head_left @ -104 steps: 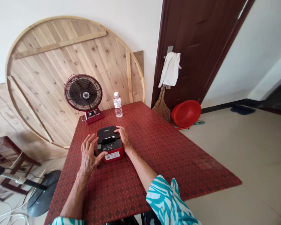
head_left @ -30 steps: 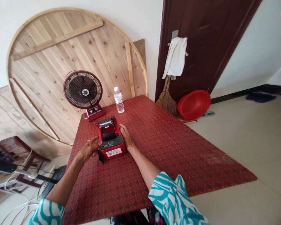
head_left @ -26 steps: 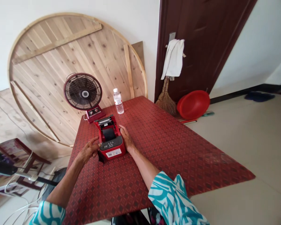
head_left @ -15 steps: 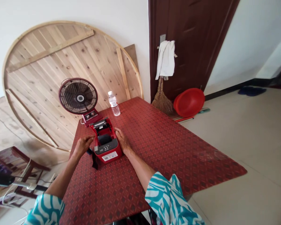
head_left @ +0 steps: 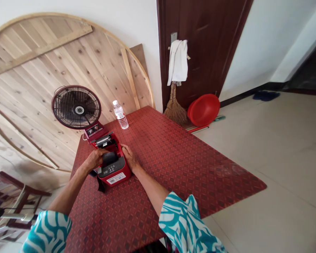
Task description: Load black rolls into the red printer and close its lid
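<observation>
A red label printer [head_left: 115, 180] with a dark grey front panel stands on the table, its lid [head_left: 104, 141] tipped back. Inside lies a dark roll [head_left: 110, 158]. My left hand [head_left: 95, 159] reaches over the printer's left wall, fingertips at the roll's left end. Those fingers are partly hidden, so their grip does not show. Along the right wall, my right hand [head_left: 129, 157] holds the printer, its fingers bent against the side and rim. A black strip [head_left: 101, 185] hangs down beside the printer's front left corner.
Behind the printer stands a dark red fan [head_left: 79, 110], with a water bottle [head_left: 121, 116] to its right. The table [head_left: 173, 165] has a red patterned cover. A round wooden tabletop [head_left: 76, 63] leans on the wall. Near the door are a broom [head_left: 175, 109] and red basin [head_left: 204, 110].
My left hand has moved from beside the printer's left wall to over its opening, at the roll. The right hand stays on the printer's side. The whole view has shifted slightly.
</observation>
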A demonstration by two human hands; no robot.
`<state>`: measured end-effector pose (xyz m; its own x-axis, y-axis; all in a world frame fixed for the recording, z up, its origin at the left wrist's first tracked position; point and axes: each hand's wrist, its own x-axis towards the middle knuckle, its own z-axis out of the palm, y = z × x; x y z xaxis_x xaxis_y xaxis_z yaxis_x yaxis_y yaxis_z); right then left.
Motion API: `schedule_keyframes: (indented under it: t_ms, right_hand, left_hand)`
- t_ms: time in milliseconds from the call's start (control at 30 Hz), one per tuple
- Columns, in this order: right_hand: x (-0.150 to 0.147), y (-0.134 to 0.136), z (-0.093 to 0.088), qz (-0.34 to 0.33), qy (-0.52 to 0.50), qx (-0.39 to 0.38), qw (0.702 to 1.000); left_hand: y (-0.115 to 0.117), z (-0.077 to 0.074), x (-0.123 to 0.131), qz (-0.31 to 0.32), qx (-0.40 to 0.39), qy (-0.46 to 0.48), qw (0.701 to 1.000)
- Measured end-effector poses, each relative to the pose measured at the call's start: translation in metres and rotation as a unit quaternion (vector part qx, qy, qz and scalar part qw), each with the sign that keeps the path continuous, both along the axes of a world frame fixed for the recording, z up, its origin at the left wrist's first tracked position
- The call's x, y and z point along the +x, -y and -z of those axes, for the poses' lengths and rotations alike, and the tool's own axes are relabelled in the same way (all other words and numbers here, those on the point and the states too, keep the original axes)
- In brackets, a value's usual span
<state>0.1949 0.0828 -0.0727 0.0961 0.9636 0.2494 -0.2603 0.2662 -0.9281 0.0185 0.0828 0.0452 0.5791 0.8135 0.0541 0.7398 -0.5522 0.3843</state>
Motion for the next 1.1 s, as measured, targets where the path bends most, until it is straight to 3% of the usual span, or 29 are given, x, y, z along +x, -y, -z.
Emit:
schedule_keyframes:
  t_ms: [167,300,533,833,1000,1100]
  right_hand:
    - [0.001,0.000,0.000,-0.012,-0.001,-0.001,1.000]
    - [0.001,0.001,0.000,-0.013,-0.001,-0.004,1.000]
    - [0.002,0.002,-0.003,-0.016,-0.003,-0.002,1.000]
    - [0.000,0.000,-0.001,-0.019,0.002,-0.002,1.000]
    - [0.002,0.001,-0.001,-0.018,0.010,-0.004,1.000]
    - [0.003,0.002,-0.002,-0.025,0.005,-0.009,1.000]
  left_hand:
    - [-0.004,-0.001,0.013,-0.008,-0.008,-0.148,0.989]
    - [-0.003,-0.003,0.019,-0.025,-0.001,-0.175,0.984]
    - [0.008,-0.006,0.016,-0.023,-0.007,-0.042,0.999]
    - [0.009,0.001,0.013,-0.112,0.021,0.030,0.993]
    - [0.020,-0.007,0.006,-0.081,-0.043,0.134,0.987]
    - [0.032,-0.011,-0.009,-0.096,-0.069,0.230,0.966]
